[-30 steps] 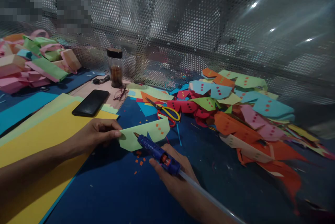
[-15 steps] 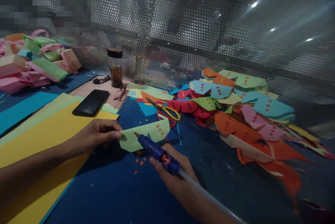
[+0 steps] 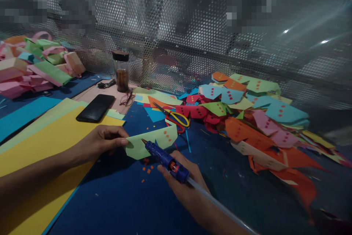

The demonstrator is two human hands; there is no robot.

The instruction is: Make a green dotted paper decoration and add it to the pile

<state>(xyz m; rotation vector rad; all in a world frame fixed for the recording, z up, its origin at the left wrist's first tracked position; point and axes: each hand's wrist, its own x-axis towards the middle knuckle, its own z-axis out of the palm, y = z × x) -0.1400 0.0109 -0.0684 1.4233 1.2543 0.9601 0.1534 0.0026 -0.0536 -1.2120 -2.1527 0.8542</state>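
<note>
Between thumb and fingers, my left hand (image 3: 111, 139) pinches the left end of a pale green folded paper cutout (image 3: 137, 147). Orange paper squares are stuck in a row near the cutout's right end. My right hand (image 3: 187, 183) is closed around a blue hot glue gun (image 3: 165, 158), with a long clear glue stick (image 3: 220, 205) coming out of its back. The gun's nozzle is at the left half of the cutout; whether it touches the paper I cannot tell. Small orange paper squares (image 3: 149, 171) lie on the blue table just below.
Scissors (image 3: 178, 118) with red and yellow handles lie behind the cutout. Coloured paper cutouts (image 3: 250, 132) are heaped at right. A phone (image 3: 95, 108) rests on yellow sheets (image 3: 55, 147), near a jar (image 3: 121, 72) and glasses (image 3: 127, 97). Folded paper pieces (image 3: 41, 66) are piled far left, before a perforated metal screen (image 3: 178, 18).
The right end of the green cutout has shifted very slightly left and down. Both hands and the glue gun are almost where they were.
</note>
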